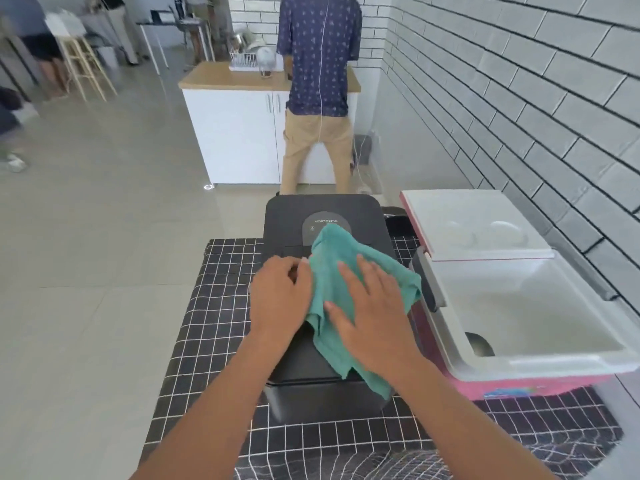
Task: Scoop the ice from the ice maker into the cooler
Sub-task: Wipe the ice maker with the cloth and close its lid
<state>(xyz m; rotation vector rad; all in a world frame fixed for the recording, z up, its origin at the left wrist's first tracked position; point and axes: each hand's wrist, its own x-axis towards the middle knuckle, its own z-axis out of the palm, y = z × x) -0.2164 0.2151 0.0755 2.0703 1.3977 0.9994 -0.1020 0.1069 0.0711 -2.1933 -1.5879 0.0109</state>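
Note:
A black ice maker [294, 216] stands on a black grid-patterned cloth, its lid down. A teal cloth [332, 271] lies spread over its top. My left hand [278, 294] pinches the teal cloth's left edge. My right hand [370, 303] rests flat on the teal cloth with fingers spread. To the right stands a pink cooler [533, 388] with a white interior, its white lid [464, 220] swung back. A dark rounded object [479, 344], possibly a scoop, shows at the cooler's near inside corner. No ice is visible.
The grid-patterned cloth [214, 306] covers the table. A grey brick wall [519, 98] runs along the right. A person [318, 81] stands with back turned at a white cabinet counter [239, 140] ahead. Wooden stools [83, 67] and other people stand far left.

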